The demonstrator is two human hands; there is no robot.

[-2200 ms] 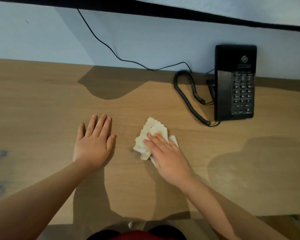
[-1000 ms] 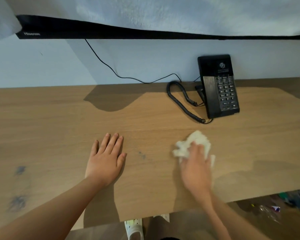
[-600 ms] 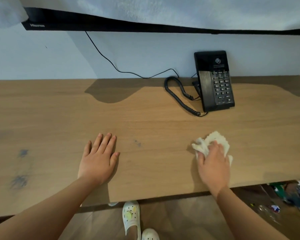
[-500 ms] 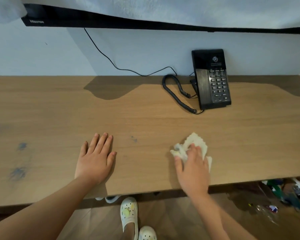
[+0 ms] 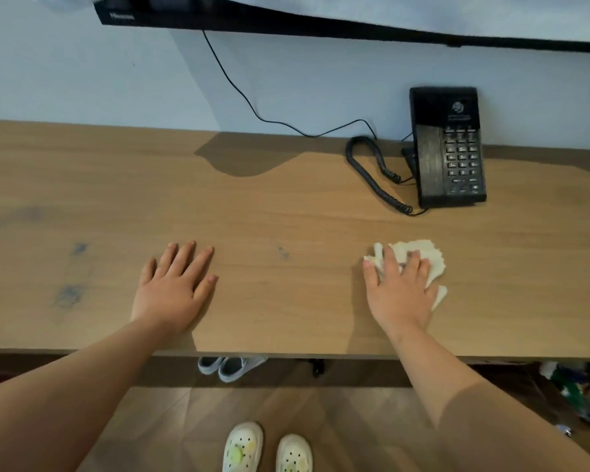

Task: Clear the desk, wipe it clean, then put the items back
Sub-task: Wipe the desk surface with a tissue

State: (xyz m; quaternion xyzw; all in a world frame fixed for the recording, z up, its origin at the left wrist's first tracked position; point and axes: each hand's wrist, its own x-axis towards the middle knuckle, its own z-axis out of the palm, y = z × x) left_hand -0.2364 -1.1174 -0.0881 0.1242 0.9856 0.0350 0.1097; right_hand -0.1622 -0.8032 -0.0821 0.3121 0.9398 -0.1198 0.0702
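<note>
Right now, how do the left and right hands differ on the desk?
The left hand lies flat on bare wood, holding nothing; the right hand presses a crumpled white cloth under spread fingers. The left hand is nearer the blue smudges; the right hand is in front of the black phone. Both are palm down on the desk near its front edge.

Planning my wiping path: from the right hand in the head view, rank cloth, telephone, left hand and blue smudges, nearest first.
1. cloth, under the right hand
2. telephone, farther back, slightly right
3. left hand, to the left
4. blue smudges, far left
</note>
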